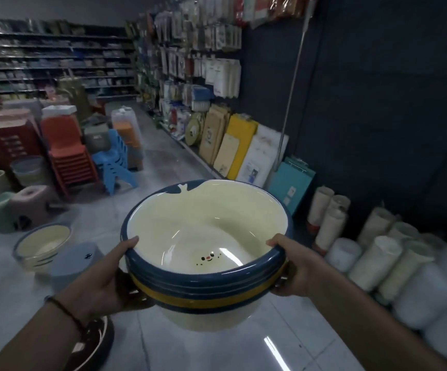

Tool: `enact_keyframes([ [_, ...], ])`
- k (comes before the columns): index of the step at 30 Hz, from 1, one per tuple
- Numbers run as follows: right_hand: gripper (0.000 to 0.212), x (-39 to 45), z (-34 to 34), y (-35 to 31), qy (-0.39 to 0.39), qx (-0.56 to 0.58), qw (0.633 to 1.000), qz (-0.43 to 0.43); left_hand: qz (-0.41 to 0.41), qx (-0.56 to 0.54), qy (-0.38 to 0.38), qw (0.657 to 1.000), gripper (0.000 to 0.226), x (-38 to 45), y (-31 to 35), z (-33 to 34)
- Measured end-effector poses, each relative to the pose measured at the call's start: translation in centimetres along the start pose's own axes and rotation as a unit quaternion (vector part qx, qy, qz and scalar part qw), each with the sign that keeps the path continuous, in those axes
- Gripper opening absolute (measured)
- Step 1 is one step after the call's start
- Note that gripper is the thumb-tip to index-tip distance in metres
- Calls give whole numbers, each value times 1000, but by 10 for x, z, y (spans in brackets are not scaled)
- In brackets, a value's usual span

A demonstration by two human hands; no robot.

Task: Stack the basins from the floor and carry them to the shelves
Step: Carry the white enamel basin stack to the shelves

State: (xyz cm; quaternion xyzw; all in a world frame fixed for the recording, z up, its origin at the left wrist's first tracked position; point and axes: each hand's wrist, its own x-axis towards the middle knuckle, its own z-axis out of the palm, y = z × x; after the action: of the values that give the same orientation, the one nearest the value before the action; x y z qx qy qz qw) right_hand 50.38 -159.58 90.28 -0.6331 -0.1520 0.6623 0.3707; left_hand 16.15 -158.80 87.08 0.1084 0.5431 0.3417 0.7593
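Shop aisle, pale tiled floor [217, 349], shelves [56, 62] at far back; stacked plastic chairs [67, 153] far left; cream basin [43, 243] on floor left; left hand [101, 279] clamped on rim of stacked basins [206, 253], thumb over edge; stack held above floor at centre, cream inside, navy rims, one yellow band, small smiling face printed on bottom; right hand [294, 266] gripping opposite rim; white rolls [377, 258] along right wall.

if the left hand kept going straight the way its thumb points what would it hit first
The left hand grips the stacked basins, its thumb lying over the blue rim and pointing up-right. Straight on, it would probably slide into the top basin's cream interior first; depth is hard to judge.
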Motion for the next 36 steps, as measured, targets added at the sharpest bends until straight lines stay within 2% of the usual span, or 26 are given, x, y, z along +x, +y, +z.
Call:
enact_keyframes([
  [4, 72, 49, 8, -51, 31, 0, 999, 23, 13, 24, 15, 1000, 80, 53, 54, 35],
  [6, 68, 84, 19, -73, 41, -3, 999, 30, 18, -8, 26, 999, 70, 88, 83, 45],
  [9, 52, 144, 36, -105, 42, -5, 998, 42, 13, -12, 25, 1000, 77, 144, 127, 52],
  [12, 63, 215, 62, -140, 39, 6, 996, 75, 5, -27, 32, 999, 66, 201, 176, 51],
  [16, 71, 291, 98, -189, 54, 26, 991, 119, -12, -30, 49, 998, 66, 261, 243, 59],
  [22, 76, 386, 123, -276, 26, 23, 989, 145, -25, -57, 60, 996, 75, 338, 325, 79],
  [25, 78, 446, 137, -328, 7, 4, 991, 135, -8, -71, 83, 994, 72, 385, 365, 97],
  [29, 71, 524, 159, -405, -27, -24, 990, 138, 10, -120, 114, 986, 74, 443, 422, 126],
  [33, 84, 587, 190, -486, -65, -63, 986, 143, 49, -150, 142, 977, 83, 484, 477, 149],
  [36, 86, 620, 225, -536, -88, -100, 979, 153, 59, -186, 153, 969, 72, 501, 512, 156],
])
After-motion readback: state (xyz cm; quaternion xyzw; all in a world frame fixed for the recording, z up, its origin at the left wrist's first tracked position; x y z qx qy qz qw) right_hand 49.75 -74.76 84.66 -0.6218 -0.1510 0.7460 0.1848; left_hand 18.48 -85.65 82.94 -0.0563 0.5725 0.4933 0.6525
